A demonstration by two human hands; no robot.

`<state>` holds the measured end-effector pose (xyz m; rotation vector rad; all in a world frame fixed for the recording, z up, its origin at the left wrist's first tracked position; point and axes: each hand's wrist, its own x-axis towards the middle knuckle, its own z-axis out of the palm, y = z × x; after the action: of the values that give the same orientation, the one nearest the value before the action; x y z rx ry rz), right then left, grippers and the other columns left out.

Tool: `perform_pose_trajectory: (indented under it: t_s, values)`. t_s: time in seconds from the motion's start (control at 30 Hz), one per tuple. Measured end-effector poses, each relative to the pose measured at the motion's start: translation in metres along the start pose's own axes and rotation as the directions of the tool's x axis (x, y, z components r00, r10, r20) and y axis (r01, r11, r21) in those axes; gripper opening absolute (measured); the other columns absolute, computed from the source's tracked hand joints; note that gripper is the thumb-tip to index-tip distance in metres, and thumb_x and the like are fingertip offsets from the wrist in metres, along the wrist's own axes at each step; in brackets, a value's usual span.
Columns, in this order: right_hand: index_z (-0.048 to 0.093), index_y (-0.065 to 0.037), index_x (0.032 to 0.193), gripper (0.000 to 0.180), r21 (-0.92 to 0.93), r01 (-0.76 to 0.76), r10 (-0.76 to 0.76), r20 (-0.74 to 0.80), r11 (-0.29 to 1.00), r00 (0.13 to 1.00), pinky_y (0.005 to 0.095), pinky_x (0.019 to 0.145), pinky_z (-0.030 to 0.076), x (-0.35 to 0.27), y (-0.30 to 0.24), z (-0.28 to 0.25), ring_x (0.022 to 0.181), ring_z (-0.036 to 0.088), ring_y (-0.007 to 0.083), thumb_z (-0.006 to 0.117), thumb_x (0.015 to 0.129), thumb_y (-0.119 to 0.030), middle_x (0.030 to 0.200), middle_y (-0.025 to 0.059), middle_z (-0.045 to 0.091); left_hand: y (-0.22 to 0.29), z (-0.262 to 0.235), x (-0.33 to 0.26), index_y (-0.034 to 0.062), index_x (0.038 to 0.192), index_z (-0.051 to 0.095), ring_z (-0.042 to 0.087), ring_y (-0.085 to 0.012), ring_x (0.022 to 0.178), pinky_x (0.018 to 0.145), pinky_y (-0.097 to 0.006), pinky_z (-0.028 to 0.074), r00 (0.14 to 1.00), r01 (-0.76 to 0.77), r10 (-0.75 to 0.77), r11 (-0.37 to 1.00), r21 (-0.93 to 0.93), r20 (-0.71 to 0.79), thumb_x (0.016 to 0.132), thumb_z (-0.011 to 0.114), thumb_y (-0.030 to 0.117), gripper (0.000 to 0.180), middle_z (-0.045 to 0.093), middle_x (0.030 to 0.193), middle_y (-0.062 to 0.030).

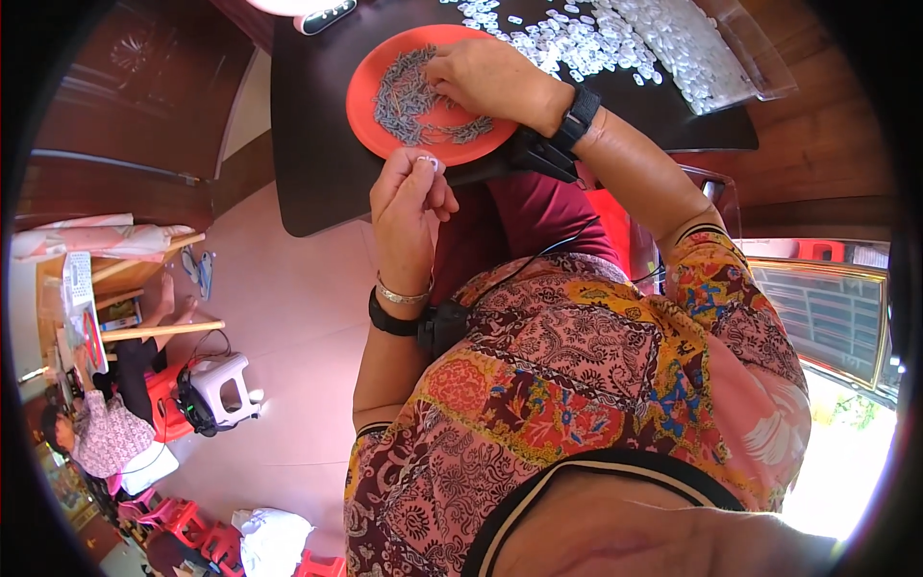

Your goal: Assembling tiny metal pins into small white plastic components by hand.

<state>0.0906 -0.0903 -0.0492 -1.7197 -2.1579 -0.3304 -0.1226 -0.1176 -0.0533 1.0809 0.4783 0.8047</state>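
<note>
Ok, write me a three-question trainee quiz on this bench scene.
1. True or false: the right hand rests on the red plate of small grey pieces.
2. What does the left hand pinch? A) a small white piece B) a cable C) a stool
3. Fill in: the white pieces lie in a loose ____ on the dark table.

Key: 1 true; 2 A; 3 heap.
</note>
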Motion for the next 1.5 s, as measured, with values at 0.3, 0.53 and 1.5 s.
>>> perform_pose_trajectory:
  t_s: [0.3, 0.53, 1.5]
  values:
    - [0.068, -0.008, 0.086, 0.022, 0.347, -0.189, 0.215, -0.039, 0.919, 0.976, 0.0380, 0.065, 0.049, -0.012, -0.013, -0.036, 0.073, 0.063, 0.0282, 0.061, 0.085, -0.029, 0.076, 0.0125, 0.064, 0.005, -0.002, 0.004, 0.0027, 0.083, 0.051, 0.045, -0.0093, 0.055, 0.050, -0.023, 0.037, 0.999, 0.014, -0.017, 0.994, -0.111, -0.027, 0.094, 0.048, 0.013, 0.016, 0.045, 0.064, -0.0008]
    - [0.059, -0.002, 0.087, 0.020, 0.931, -0.149, 0.189, 0.089, 0.334, 0.978, 0.0214, 0.066, 0.043, -0.032, -0.040, -0.043, 0.072, 0.050, 0.0038, 0.056, 0.096, -0.020, 0.073, -0.0036, 0.055, 0.016, 0.007, 0.011, 0.0033, 0.082, 0.050, 0.040, -0.0077, 0.054, 0.051, -0.022, 0.037, 1.000, 0.003, -0.004, 0.997, -0.072, -0.002, 0.093, 0.048, 0.012, 0.015, 0.043, 0.064, 0.0008]
    - [0.058, -0.002, 0.083, 0.012, 0.727, -0.030, 0.091, -0.044, 0.686, 0.995, 0.0310, 0.059, 0.046, -0.055, -0.051, -0.059, 0.062, 0.056, 0.0218, 0.059, 0.089, -0.012, 0.067, 0.0091, 0.056, 0.016, 0.016, 0.011, 0.0039, 0.072, 0.046, 0.039, -0.0067, 0.054, 0.050, -0.022, 0.032, 0.972, -0.232, 0.176, 0.819, 0.524, 0.155, 0.090, 0.047, 0.011, 0.019, 0.043, 0.060, 0.0006]
